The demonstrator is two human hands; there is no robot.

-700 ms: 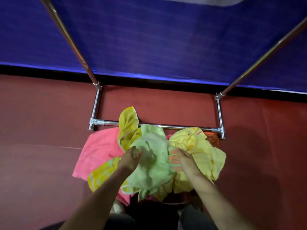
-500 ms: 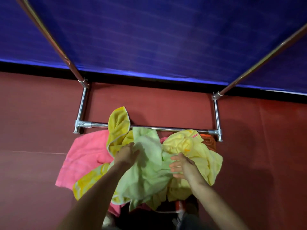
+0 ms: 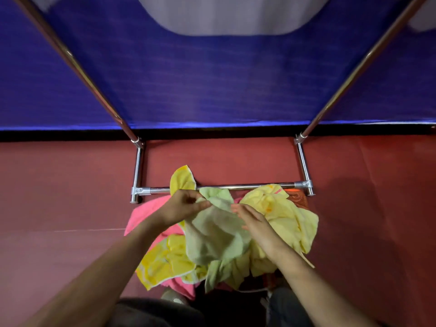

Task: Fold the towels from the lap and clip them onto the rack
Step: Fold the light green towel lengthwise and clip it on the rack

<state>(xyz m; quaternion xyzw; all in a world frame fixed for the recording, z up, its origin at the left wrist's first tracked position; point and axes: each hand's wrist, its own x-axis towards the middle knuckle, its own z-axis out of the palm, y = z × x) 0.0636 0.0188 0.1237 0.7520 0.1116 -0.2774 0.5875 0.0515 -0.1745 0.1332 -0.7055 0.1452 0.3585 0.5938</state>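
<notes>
None of the towels shows a fold or a clip yet, so the task looks barely begun: the whole heap, pink towel, yellow towels and pale green towel, lies bunched on the lap just on the near side of the rack's bottom crossbar. The left hand pinches the green towel's upper edge between thumb and fingers just short of that crossbar, while the right hand, fingers loosely straight, rests on the same towel's right side, slightly further from the crossbar.

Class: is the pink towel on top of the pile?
No: the green towel lies on top, the pink towel beneath it.
</notes>
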